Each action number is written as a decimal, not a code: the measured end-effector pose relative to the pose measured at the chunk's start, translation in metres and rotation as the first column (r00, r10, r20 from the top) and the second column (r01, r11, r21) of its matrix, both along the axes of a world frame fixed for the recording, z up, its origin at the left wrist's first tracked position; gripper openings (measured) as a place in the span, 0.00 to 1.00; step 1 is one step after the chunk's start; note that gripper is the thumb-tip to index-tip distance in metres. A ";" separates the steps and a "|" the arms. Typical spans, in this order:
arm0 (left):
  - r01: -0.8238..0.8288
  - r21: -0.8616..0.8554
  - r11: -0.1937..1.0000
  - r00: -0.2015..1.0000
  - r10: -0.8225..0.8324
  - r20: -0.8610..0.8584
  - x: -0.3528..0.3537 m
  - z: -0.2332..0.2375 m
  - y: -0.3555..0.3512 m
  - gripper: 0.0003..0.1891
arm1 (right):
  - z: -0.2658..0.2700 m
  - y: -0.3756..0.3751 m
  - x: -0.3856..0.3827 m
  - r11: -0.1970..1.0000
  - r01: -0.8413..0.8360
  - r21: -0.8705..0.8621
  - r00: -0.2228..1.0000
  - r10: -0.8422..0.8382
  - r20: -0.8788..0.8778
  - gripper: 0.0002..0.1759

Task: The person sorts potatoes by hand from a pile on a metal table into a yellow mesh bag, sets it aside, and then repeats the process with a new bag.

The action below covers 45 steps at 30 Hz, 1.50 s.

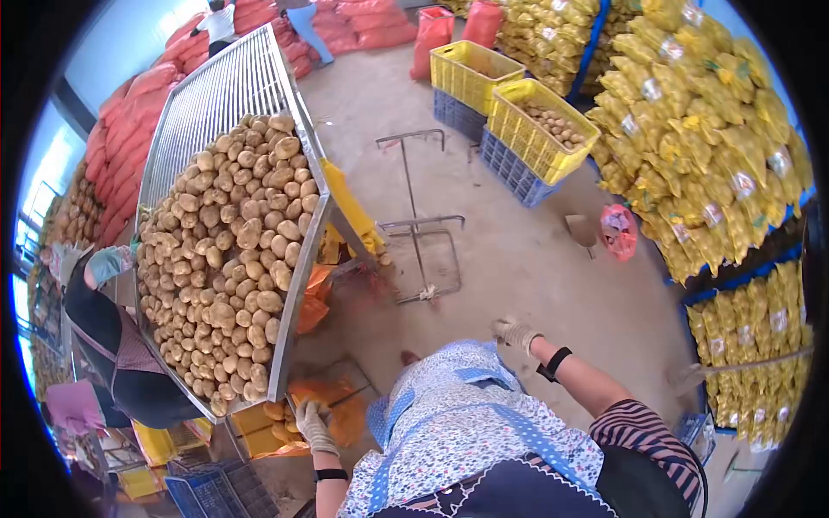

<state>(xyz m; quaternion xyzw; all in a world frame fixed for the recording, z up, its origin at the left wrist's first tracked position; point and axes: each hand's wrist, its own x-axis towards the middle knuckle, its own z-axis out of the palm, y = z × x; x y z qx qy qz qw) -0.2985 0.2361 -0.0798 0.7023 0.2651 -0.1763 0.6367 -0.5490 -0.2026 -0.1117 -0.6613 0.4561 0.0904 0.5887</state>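
My left hand (314, 425), in a pale knitted glove, is below the near end of the sorting table. Its fingers curl at the edge of an orange mesh bag (349, 413), beside several potatoes (281, 421); the exact grip is partly hidden. My right hand (516, 333), gloved too, hangs out over the floor, fingers loosely apart with nothing in them. A big heap of potatoes (229, 250) covers the lower part of the slatted metal sorting table (226, 91).
Across the table stands a co-worker (129, 345); other people are at the back. A metal frame stand (414, 220) and a scoop (582, 231) are on the floor. Yellow crates (544, 138) sit on blue ones. Stacked yellow potato sacks (691, 129) line the right, red sacks (138, 138) the left.
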 end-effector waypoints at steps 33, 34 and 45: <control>0.064 0.991 0.121 0.593 -0.803 0.059 0.340 0.004 -0.436 0.33 | -0.155 -0.354 0.871 0.444 -0.874 -0.198 0.473 0.871 -0.131 0.17; 0.079 0.990 0.118 0.591 -0.805 0.049 0.341 0.003 -0.435 0.33 | -0.189 -0.345 0.880 0.388 -0.868 -0.310 0.447 0.882 -0.147 0.17; 0.104 0.993 0.058 0.599 -0.801 -0.016 0.339 -0.006 -0.427 0.33 | -0.291 -0.284 0.921 0.749 -0.552 -0.367 0.825 0.556 -0.106 0.23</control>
